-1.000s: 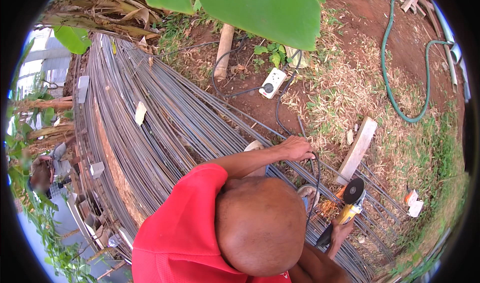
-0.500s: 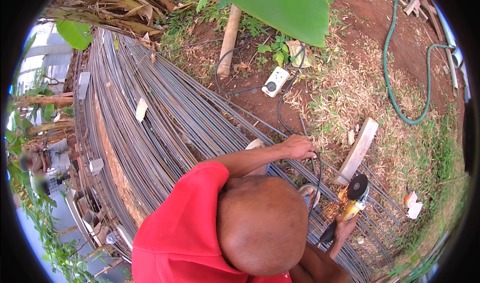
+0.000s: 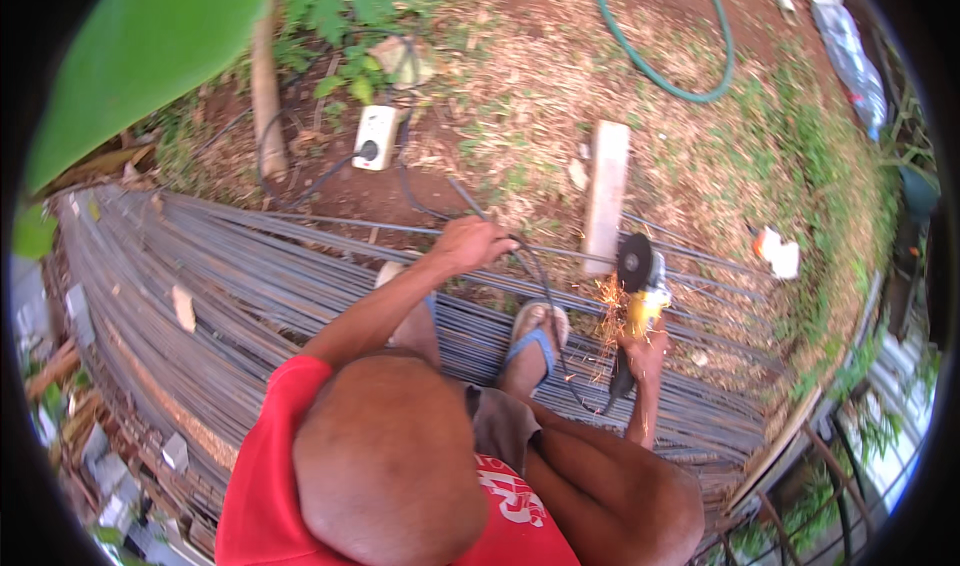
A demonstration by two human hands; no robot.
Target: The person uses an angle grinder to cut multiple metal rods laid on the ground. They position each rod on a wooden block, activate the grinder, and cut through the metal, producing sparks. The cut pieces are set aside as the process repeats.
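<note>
Neither of my hands is in view. A crouching co-worker in a red shirt (image 3: 262, 466) fills the lower middle, seen from above. Their right hand (image 3: 643, 349) grips a yellow angle grinder (image 3: 648, 309) with a black disc (image 3: 634, 261). Orange sparks (image 3: 612, 311) spray beside the disc, over the steel rods (image 3: 330, 296). The co-worker's left hand (image 3: 475, 244) is closed at a rod, with a black cord (image 3: 543, 291) passing close by; its exact hold cannot be made out. Under the rods near the disc lies a wooden board (image 3: 606, 191).
A white power strip (image 3: 376, 136) with a plug lies on the soil. A green hose (image 3: 668, 93) curves at the top. The co-worker's sandalled foot (image 3: 535, 336) rests on the rods. A large leaf (image 3: 150, 61) hangs at upper left; metal bars (image 3: 835, 476) stand at lower right.
The whole view has turned and shifted, so the co-worker and grinder sit further left in it. Sparks fly in both frames. My hands stay out of view.
</note>
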